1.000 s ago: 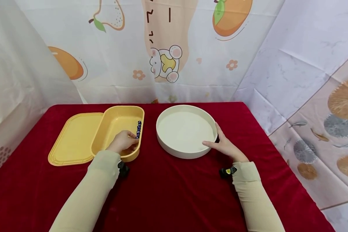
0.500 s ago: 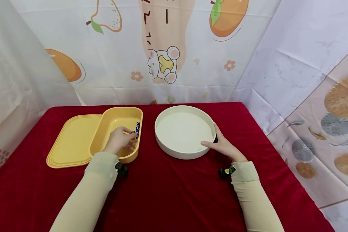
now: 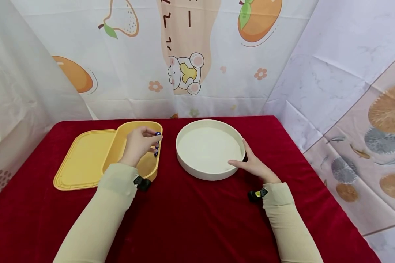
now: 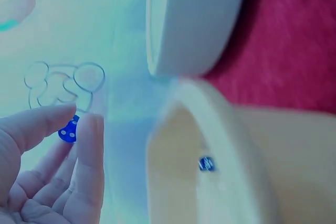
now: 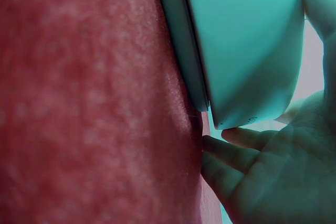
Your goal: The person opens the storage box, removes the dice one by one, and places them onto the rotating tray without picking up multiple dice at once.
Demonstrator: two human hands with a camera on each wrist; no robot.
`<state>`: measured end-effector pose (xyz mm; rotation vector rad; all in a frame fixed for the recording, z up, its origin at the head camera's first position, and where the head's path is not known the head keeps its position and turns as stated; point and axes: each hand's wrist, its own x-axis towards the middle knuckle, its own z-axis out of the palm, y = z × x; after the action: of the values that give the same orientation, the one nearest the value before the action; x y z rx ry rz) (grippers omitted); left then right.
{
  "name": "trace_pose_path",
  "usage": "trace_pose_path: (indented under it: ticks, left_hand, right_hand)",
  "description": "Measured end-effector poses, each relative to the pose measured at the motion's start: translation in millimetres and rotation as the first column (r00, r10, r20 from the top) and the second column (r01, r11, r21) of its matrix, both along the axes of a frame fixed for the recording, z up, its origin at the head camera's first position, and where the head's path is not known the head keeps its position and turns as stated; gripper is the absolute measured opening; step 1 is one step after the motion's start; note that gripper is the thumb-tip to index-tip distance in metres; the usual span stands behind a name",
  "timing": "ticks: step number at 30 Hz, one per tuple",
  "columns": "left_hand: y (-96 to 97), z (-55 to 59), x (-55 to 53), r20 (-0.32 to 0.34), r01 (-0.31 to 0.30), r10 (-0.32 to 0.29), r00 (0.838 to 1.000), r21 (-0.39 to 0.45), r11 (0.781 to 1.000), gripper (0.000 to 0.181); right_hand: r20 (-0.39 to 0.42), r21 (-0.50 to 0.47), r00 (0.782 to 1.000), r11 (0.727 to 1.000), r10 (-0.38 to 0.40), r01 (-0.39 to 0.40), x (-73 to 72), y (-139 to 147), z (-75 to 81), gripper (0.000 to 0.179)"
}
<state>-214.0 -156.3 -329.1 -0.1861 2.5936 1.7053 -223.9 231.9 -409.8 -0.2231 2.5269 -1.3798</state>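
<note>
Blue and very small, the die sits pinched between the thumb and forefinger of the left hand, lifted above the far right part of the yellow box. In the left wrist view only the tips of those two fingers touch it, so I judge the hold slight: a die that small could squirt out sideways and roll off across the red cloth, or drop back into the box. The right hand lies with relaxed fingers against the near right wall of the white round tray, thumb along the wall, not closed round anything; in the right wrist view its fingers rest on the cloth under the tray's edge. If that hand nudges the tray, the tray may slide on the cloth. Counting: one die in the fingers; more blue dice lie against the right wall of the box, but the hand covers part of them and I cannot tell how many; the left wrist view shows one clearly. One yellow box, one yellow lid lying flat just left of it, one white tray with nothing visible in it, two hands.
</note>
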Motion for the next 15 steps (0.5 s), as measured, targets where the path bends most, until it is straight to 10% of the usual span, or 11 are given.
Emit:
trace_pose_path:
  ticks: [15]
  left_hand:
    - [44.9,14.0,-12.8,-0.041,0.09,-0.094,0.995,-0.096,0.991,0.027]
  right_hand:
    - [0.007,0.008,1.0,1.0,0.005,-0.005,2.9,-1,2.5,0.115]
